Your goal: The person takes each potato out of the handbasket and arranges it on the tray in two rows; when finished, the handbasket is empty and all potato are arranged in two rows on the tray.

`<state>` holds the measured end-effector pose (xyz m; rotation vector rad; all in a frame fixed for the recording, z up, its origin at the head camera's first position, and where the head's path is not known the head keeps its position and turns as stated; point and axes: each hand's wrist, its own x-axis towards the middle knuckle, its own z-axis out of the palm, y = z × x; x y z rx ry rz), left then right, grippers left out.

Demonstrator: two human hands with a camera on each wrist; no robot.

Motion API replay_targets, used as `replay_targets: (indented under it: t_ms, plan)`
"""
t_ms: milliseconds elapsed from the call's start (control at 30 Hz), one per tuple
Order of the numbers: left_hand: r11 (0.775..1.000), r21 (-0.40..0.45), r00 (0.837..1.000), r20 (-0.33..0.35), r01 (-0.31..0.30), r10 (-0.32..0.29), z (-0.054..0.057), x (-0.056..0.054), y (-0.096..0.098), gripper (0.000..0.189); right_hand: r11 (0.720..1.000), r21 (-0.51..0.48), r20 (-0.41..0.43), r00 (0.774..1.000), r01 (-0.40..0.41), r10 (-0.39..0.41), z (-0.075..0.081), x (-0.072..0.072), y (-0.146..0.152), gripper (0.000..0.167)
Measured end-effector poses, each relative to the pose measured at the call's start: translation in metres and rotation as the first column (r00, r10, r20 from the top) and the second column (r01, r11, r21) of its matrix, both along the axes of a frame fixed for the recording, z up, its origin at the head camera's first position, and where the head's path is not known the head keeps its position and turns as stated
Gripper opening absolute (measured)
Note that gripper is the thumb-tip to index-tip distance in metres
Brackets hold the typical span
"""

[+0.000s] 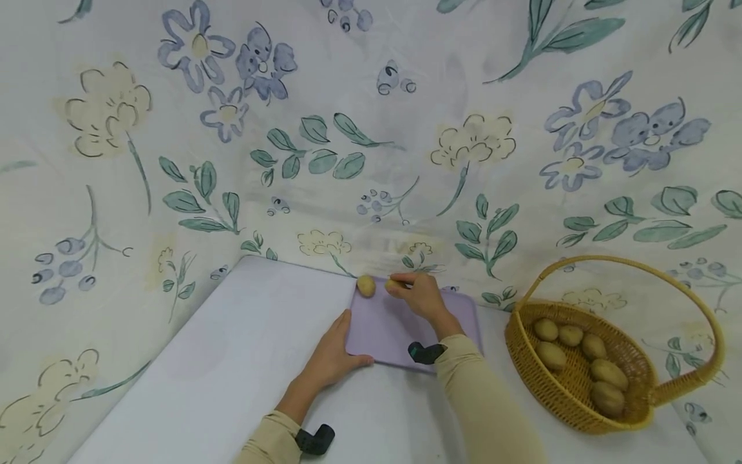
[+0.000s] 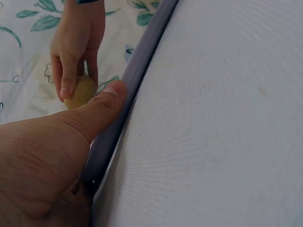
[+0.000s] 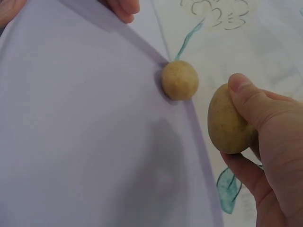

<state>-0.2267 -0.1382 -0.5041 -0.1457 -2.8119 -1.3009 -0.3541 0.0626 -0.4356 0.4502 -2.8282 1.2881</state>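
My right hand (image 1: pixel 422 295) pinches a potato (image 3: pixel 229 120) between thumb and fingers, over the far side of a lilac tray (image 1: pixel 377 328). Another potato (image 1: pixel 366 285) sits in the tray's far left corner, just to the left of the held one. My left hand (image 1: pixel 332 354) rests against the tray's near left corner. Its straight fingers lie along the left edge, and the thumb (image 2: pixel 106 104) stretches along the front rim. In the right wrist view, the held potato overlaps the floral cloth beyond the tray's rim.
A wicker basket (image 1: pixel 570 399) with a tall arched handle stands to the right of the tray. Several potatoes (image 1: pixel 608 374) lie in it. The white table (image 1: pixel 232 361) meets a floral cloth (image 1: pixel 394 193) at the back and left.
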Motion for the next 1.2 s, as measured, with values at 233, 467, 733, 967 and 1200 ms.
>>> replay_targets:
  t_ms: [233,467,733,967,1200]
  plan:
    - [1.0,0.007,1.0,0.006,0.002,-0.002,-0.002,-0.002,0.003,0.119,1.0,0.018,0.006,1.0,-0.023,0.023,-0.011,-0.009,-0.002,0.038]
    - [1.0,0.016,1.0,0.004,0.004,-0.004,-0.002,-0.002,-0.001,0.12,0.999,0.034,0.014,1.0,0.014,-0.015,-0.021,-0.015,-0.012,0.037]
    - [1.0,0.015,1.0,0.006,0.006,-0.006,-0.001,-0.003,0.001,0.12,0.998,0.034,0.0,0.999,0.048,-0.048,-0.032,-0.018,-0.012,0.035]
    - [1.0,0.01,1.0,-0.002,-0.004,0.004,-0.001,-0.004,0.0,0.121,0.999,0.022,-0.011,0.999,0.043,-0.043,-0.03,-0.021,-0.018,0.036]
    - [1.0,0.016,1.0,-0.004,0.005,-0.005,-0.001,-0.003,0.001,0.121,0.996,0.039,-0.085,0.993,0.08,-0.076,-0.032,-0.027,-0.027,0.037]
